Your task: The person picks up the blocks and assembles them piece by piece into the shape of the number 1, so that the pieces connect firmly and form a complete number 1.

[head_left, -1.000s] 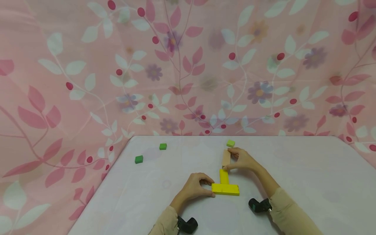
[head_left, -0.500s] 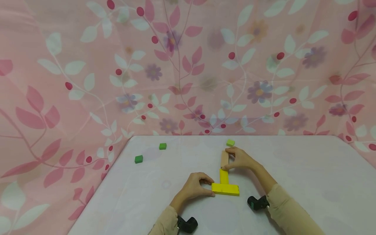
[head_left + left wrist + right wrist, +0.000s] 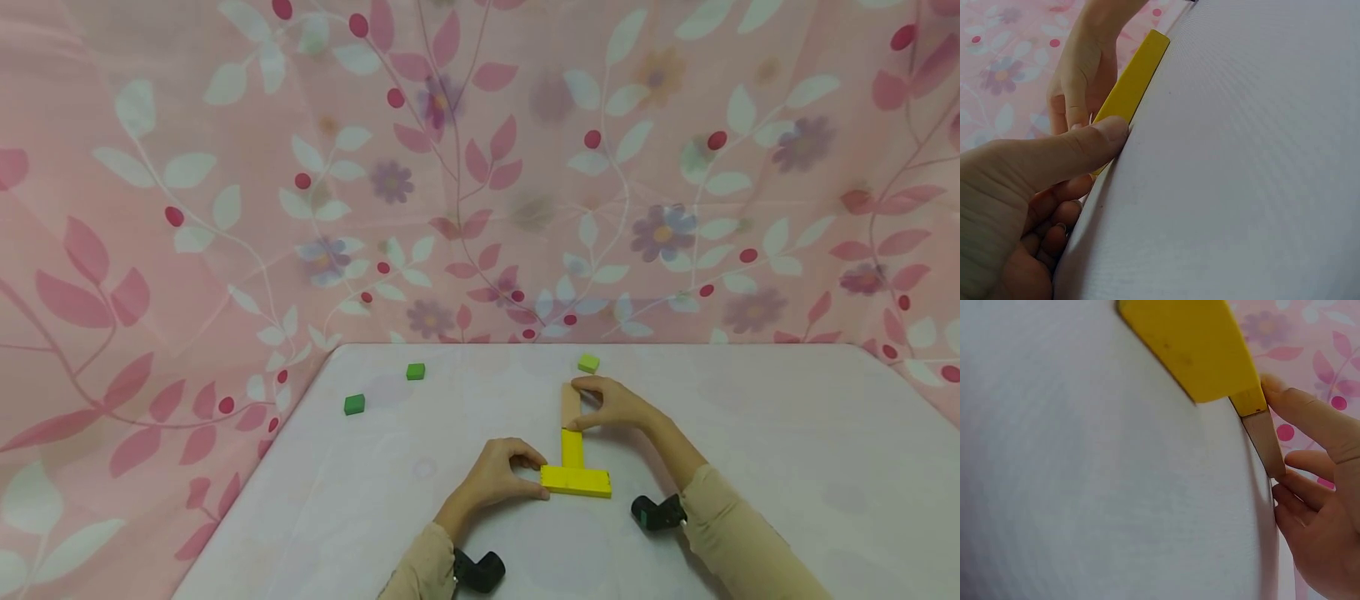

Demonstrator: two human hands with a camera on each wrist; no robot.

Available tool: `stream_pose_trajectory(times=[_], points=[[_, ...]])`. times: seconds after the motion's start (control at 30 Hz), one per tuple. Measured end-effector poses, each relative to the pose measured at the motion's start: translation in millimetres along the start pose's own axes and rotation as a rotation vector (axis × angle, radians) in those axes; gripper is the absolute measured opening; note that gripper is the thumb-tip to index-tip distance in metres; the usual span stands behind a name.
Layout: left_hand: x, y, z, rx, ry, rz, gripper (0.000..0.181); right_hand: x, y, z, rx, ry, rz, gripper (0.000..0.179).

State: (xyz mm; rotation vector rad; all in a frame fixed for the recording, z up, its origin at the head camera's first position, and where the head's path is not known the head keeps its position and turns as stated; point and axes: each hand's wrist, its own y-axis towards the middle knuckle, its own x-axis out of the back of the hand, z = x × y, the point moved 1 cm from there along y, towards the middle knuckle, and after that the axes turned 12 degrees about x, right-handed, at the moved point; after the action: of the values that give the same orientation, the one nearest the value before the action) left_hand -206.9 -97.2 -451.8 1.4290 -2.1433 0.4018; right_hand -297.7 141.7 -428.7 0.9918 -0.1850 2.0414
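My left hand pinches the left end of a yellow block that lies crosswise on the table. In the left wrist view, the thumb presses along the near side of this yellow block. A second yellow block runs away from its middle, forming a stem. At the stem's far end lies a plain wooden block, in line with it. My right hand holds the wooden block lengthwise, thumb at the near end and fingers at the far end. In the right wrist view, the wooden block meets the yellow stem end to end.
Two green blocks, one nearer and one farther, lie at the back left of the white table. A light green block lies just beyond the right fingers. A floral pink curtain hangs behind the table.
My right hand has shifted the wooden block slightly left, from a slanted, offset position into line with the yellow stem. My left hand and the crosswise yellow block have stayed in place.
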Motion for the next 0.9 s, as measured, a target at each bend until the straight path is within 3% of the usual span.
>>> stream_pose_trajectory(times=[0.53, 0.9], points=[[-2.5, -0.4, 0.0, -0.010, 0.028, -0.020, 0.031, 3.8, -0.5, -3.9, 0.000, 0.017, 0.093, 0.086], [-3.0, -0.8, -1.2, -0.003, 0.023, -0.024, 0.030, -2.0, 2.9, 0.7, 0.013, -0.058, -0.002, 0.073]])
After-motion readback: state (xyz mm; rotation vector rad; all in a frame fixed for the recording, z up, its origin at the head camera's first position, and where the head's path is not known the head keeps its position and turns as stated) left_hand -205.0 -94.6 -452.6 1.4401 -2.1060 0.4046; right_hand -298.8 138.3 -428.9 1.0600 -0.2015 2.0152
